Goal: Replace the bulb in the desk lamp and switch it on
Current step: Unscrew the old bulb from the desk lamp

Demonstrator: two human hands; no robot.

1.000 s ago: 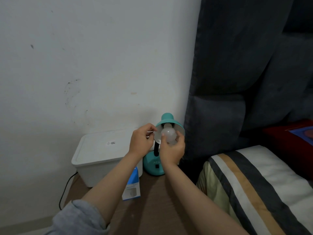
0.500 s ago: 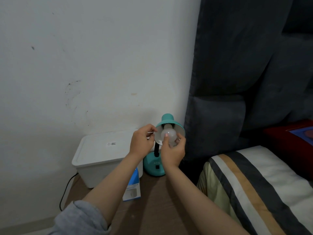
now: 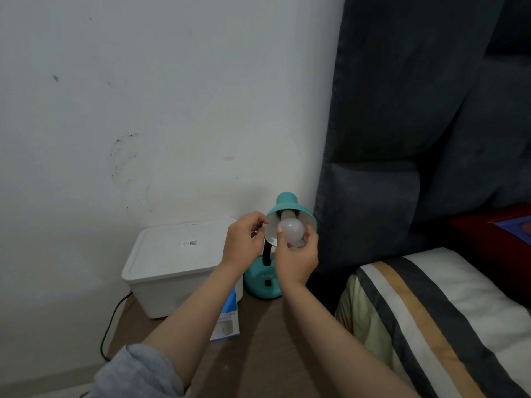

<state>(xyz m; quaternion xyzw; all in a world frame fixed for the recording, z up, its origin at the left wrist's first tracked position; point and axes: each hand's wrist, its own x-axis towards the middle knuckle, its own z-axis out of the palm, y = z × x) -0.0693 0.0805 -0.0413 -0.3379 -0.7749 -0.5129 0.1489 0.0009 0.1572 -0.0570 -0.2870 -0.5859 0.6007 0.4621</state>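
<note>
A small teal desk lamp (image 3: 263,284) stands on a brown bedside table (image 3: 267,349) by the wall, its shade (image 3: 309,218) tilted toward me. A frosted white bulb (image 3: 291,229) sits in the shade's socket. My right hand (image 3: 296,258) grips the bulb from below with thumb and fingers around it. My left hand (image 3: 244,244) pinches the shade's left rim. The lamp is unlit. A black switch shows on its base.
A white lidded plastic box (image 3: 172,265) sits left of the lamp. A blue and white bulb carton (image 3: 227,323) lies in front of it, partly behind my left forearm. A black cable (image 3: 110,326) runs down the wall. A dark padded headboard and a striped pillow (image 3: 431,317) are at right.
My right hand's fingers have shifted round the bulb, with a twist of the wrist. The left hand has stayed on the shade rim, and the lamp has not moved.
</note>
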